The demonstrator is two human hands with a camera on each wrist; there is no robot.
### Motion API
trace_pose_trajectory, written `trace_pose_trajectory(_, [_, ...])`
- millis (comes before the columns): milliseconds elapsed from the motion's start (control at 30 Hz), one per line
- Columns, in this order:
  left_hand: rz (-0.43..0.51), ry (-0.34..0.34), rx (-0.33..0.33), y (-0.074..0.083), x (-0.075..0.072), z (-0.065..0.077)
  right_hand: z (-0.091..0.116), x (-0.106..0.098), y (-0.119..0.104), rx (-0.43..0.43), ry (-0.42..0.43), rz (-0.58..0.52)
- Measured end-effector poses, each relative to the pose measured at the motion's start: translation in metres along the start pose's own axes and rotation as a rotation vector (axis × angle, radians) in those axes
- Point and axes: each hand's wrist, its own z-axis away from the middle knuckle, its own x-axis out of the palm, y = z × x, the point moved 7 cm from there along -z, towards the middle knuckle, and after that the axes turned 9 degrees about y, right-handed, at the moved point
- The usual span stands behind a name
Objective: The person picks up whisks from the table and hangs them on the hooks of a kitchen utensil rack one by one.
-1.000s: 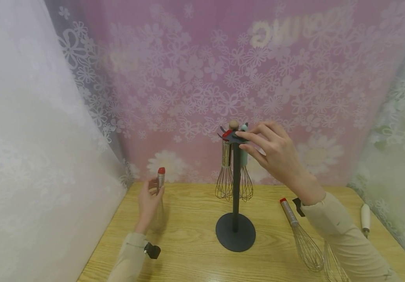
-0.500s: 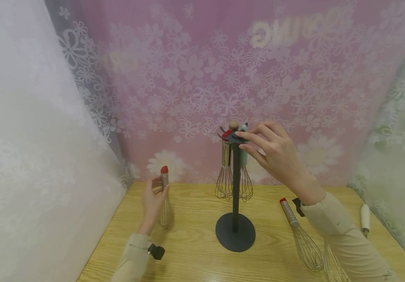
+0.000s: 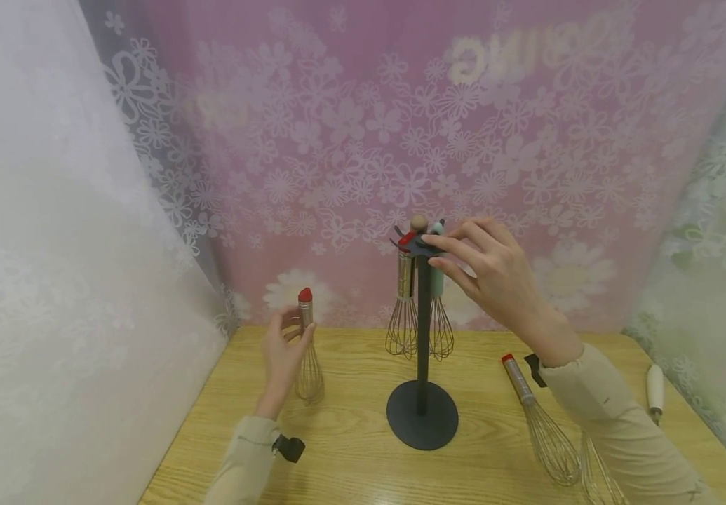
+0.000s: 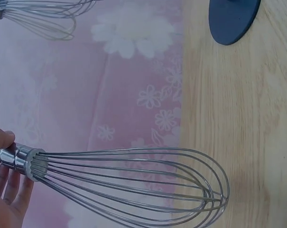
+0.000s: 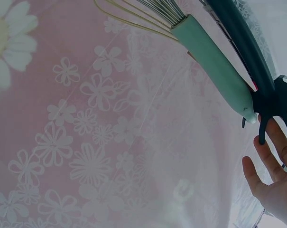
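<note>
Head view: left hand (image 3: 283, 361) grips red-tipped balloon whisk (image 3: 310, 379) by its silvery handle (image 3: 307, 310), wires down, left of black hook stand (image 3: 423, 344); right hand (image 3: 496, 272) touches the stand's top, fingers fairly straight. Likely step: hanging this whisk. Next move calls for aligning its top with a hook (image 5: 263, 132).

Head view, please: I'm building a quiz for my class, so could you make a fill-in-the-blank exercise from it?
1. The whisk held by the left hand has a cap coloured ____.
2. The right hand touches the stand at its ____, not its base.
3. The cloth behind is patterned with white ____.

Missing words: red; top; flowers.
</note>
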Motion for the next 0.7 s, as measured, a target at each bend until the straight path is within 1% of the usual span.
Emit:
trace_pose_trajectory(67, [0.007, -0.005, 0.007, 0.012, 0.001, 0.001, 0.0, 0.0, 0.0, -0.003, 0.007, -0.003])
trace_pose_trajectory(167, [0.019, -0.008, 0.014, 0.019, 0.003, 0.001, -0.001, -0.001, -0.001, -0.006, 0.01, -0.006])
trace_pose_trajectory(233, [0.03, -0.008, 0.02, 0.023, 0.004, 0.001, -0.001, -0.001, -0.002, -0.01, 0.019, -0.013])
trace_pose_trajectory(467, [0.061, -0.015, 0.057, 0.035, 0.012, 0.002, -0.001, -0.001, -0.001, -0.011, 0.01, -0.003])
trace_pose_trajectory(700, [0.098, -0.01, 0.08, 0.047, 0.016, 0.002, 0.0, -0.001, -0.002, -0.014, 0.014, 0.007])
